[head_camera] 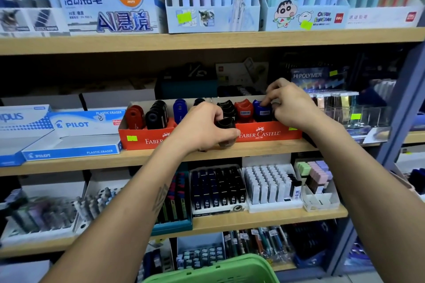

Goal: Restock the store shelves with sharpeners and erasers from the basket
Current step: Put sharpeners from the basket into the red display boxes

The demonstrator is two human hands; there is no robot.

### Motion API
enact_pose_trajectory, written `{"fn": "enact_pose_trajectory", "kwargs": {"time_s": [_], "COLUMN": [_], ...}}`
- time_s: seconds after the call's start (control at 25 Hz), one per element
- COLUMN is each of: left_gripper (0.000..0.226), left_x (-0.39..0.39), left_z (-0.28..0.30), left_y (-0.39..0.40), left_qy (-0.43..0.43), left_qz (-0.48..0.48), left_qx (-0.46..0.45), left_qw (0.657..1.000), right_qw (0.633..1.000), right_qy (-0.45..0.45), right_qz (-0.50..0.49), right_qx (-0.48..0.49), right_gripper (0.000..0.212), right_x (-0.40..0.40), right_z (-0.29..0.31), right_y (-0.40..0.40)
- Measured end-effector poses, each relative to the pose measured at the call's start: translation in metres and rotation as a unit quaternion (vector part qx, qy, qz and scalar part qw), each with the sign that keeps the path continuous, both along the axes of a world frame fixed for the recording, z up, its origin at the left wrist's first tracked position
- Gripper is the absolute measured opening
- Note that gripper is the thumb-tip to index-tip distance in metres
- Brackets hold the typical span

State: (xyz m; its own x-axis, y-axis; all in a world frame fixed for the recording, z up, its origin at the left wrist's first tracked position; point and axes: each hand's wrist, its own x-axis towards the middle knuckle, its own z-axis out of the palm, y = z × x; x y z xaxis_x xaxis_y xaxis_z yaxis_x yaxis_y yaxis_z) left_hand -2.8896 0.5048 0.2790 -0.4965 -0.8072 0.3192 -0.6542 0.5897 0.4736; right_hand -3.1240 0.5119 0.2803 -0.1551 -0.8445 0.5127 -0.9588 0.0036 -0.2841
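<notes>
Shelving sharpeners: the left hand grips a black rounded plastic sharpener before the red Faber-Castell cardboard tray; the right hand pinches a blue one inside. Next, seat the black one in a free slot

Above the right hand's fingers a dark gap runs up to the upper shelf board — open headroom. Below the fingertips, upright sharpeners fill the right Faber-Castell tray. Just behind stand dark boxes — right of the fingers, a clear acrylic organizer blocks the way.
</notes>
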Motion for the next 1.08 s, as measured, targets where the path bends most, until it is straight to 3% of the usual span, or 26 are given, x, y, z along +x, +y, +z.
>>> {"fn": "enact_pose_trajectory", "kwargs": {"time_s": [0.12,0.24,0.32,0.4,0.44,0.52,0.68,0.8,0.96,1.08], "left_gripper": [0.049,0.037,0.030,0.030,0.029,0.029,0.040,0.023,0.007,0.012], "left_x": [0.002,0.003,0.001,-0.001,-0.003,-0.005,-0.007,-0.002,-0.001,-0.009], "left_z": [-0.001,0.000,-0.001,-0.001,-0.002,-0.002,-0.001,0.002,0.000,-0.003], "left_y": [-0.001,-0.002,-0.001,-0.001,-0.001,0.000,0.000,-0.004,-0.005,-0.003], "left_qy": [0.024,0.133,0.234,0.310,0.330,0.344,0.372,0.408,0.379,0.376], "left_qz": [-0.001,-0.024,-0.044,-0.049,-0.052,-0.063,-0.074,-0.074,-0.106,-0.068], "left_qx": [0.006,0.070,0.126,0.167,0.183,0.207,0.266,0.297,0.290,0.257], "left_qw": [1.000,0.988,0.963,0.935,0.925,0.914,0.886,0.860,0.873,0.888], "right_qw": [1.000,0.992,0.963,0.906,0.889,0.879,0.861,0.850,0.851,0.881], "right_qy": [-0.005,-0.091,-0.218,-0.340,-0.355,-0.344,-0.376,-0.408,-0.373,-0.325], "right_qz": [0.003,0.039,0.124,0.249,0.288,0.322,0.333,0.323,0.349,0.329], "right_qx": [0.009,-0.078,-0.099,-0.022,0.024,0.075,0.080,0.078,0.118,0.103], "right_gripper": [0.043,0.046,0.032,0.024,0.028,0.037,0.041,0.050,0.067,0.058], "right_x": [0.000,-0.001,0.003,0.013,0.017,0.023,0.025,0.023,0.027,0.033], "right_z": [0.003,0.007,0.011,0.015,0.016,0.015,0.012,0.011,0.012,0.011], "right_y": [0.005,0.013,0.023,0.036,0.041,0.045,0.040,0.041,0.046,0.046]}}
